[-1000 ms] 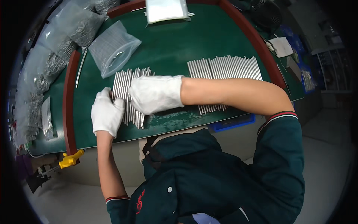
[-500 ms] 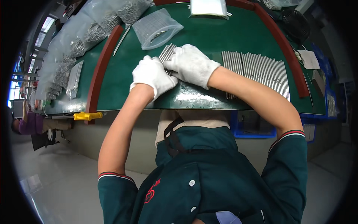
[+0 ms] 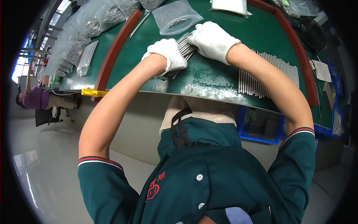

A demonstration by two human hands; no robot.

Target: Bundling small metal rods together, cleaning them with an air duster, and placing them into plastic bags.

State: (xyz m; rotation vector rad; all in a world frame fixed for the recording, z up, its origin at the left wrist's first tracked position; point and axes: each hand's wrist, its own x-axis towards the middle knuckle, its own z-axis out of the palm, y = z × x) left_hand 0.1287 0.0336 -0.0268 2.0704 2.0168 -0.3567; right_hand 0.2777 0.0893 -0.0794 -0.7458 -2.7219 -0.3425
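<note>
A slanted bundle of slim metal rods [image 3: 185, 46] is between my two white-gloved hands, above the green table. My left hand [image 3: 166, 55] is closed round its left side, and rod ends stick out below that hand. At the upper right of the bundle, the fingers of my right hand [image 3: 212, 40] are bent onto the rods; its fingertips are partly hidden. Beneath my right forearm, a row of similar rods [image 3: 249, 83] lies side by side on the table. Just beyond the hands lies a clear plastic bag [image 3: 171, 15] with small metal pieces in it.
Red-brown rails [image 3: 117, 52] border the green table [image 3: 212, 76]. Outside the left rail are piled bags of metal parts [image 3: 108, 18]. A yellow handle [image 3: 93, 92] sits at the front left edge, and a blue bin [image 3: 257, 139] below. Another person [image 3: 36, 98] is far left.
Both hands and the rod bundle have moved away from me across the table, and the rods now look more fanned out. The whole view has shifted and tilted slightly.
</note>
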